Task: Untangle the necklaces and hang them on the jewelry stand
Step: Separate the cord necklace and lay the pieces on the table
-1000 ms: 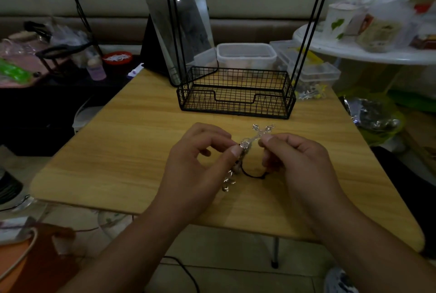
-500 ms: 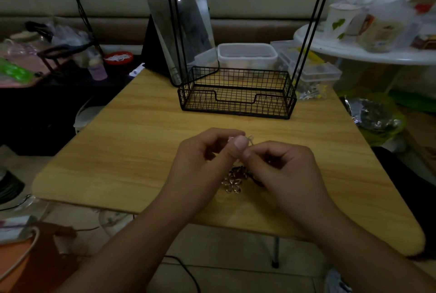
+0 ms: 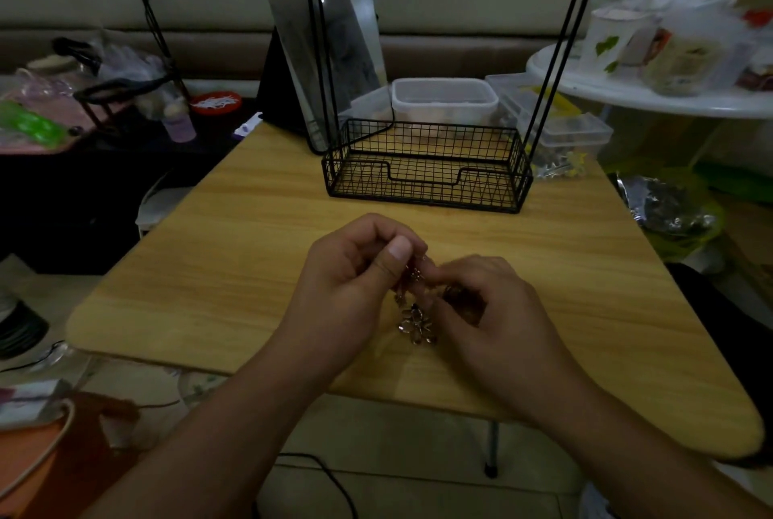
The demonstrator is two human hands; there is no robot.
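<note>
Both hands work just in front of the jewelry stand [image 3: 426,167], whose black wire basket base sits on the far half of the wooden bench [image 3: 217,259] while its thin uprights climb out of the top of the view to a row of dark hooks. The left hand [image 3: 355,280] has its grip closed on the necklaces [image 3: 414,309], thumb pressed against curled fingers on the upper end of the tangle. The right hand [image 3: 481,309] meets it from the other side, fingertips pinching the same bunch right beside the left thumb, its remaining fingers curled under. Below the two grips a cluster of silvery, petal-shaped pendants [image 3: 416,328] dangles between the hands, close above the bench; whether it touches the wood cannot be told in the dim light. Behind the jewelry stand leans a tilted mirror [image 3: 326,41], and beside that stand clear plastic boxes [image 3: 445,100]. To the right of the jewelry stand, off the bench, a white round table [image 3: 627,94] carries cups and jars; to its left lies a dark cluttered surface.
</note>
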